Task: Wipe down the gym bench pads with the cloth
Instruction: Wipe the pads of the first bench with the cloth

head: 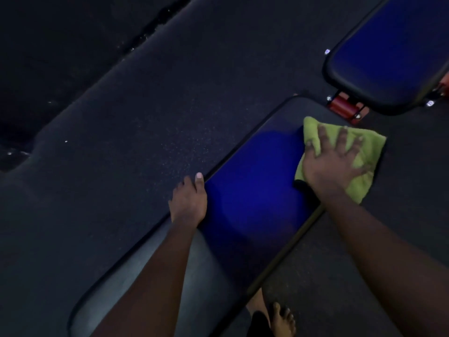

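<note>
Forearms (155, 276) bare; foot (283, 321) bare; dark garment (260, 323) on leg.

no readable text, labels or numbers anywhere

My cloth (311, 130) is plain yellow-green. The near pad (252, 203) is deep blue with a black edge. The far pad (388, 52), at the right, has the same blue and a black border. The bracket (342, 107) between them is red. The floor (145, 117) is dark grey with fine pale speckles.
</note>
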Motion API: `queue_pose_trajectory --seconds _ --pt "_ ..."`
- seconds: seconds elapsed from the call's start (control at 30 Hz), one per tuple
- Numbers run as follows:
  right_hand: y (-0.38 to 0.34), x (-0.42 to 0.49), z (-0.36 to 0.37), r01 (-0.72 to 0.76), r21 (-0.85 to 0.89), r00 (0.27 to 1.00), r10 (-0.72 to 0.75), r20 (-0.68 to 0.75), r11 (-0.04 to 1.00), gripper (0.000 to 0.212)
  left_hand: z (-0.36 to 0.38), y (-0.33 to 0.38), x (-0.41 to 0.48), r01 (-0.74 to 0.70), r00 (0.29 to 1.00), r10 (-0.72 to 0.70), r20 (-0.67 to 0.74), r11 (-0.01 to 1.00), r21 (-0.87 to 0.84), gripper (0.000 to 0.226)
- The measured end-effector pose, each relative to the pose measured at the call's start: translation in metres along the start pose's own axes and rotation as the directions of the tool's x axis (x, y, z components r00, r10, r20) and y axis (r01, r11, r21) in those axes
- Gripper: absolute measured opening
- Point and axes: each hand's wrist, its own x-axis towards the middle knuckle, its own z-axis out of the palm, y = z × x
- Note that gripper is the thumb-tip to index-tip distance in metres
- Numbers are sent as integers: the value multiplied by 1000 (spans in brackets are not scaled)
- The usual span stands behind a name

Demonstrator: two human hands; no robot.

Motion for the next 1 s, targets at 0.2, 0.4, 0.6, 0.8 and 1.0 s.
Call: queue_pose_trajectory --seconds 0.2,0.4,0.6,0.8,1.0 --pt "11 -53 5 102 -13 995 -102 -4 995 58 -6 61 21 -46 971 62 232 996 -75 68" --pt "14 71 -18 -33 -16 997 34 75 999 64 1 66 47 -4 947 7 322 1000 -9 68" --pt "0 59 -19 103 -93 993 -98 63 990 62 1 64 50 -12 936 37 349 997 -72 63" --pt "-5 42 -14 277 -118 957 -263 124 954 56 1 68 45 16 939 -12 344 1000 -10 62" --pt "-61 134 -17 206 -39 961 -195 196 978 53 -1 69 42 -17 940 17 340 1000 -4 60"
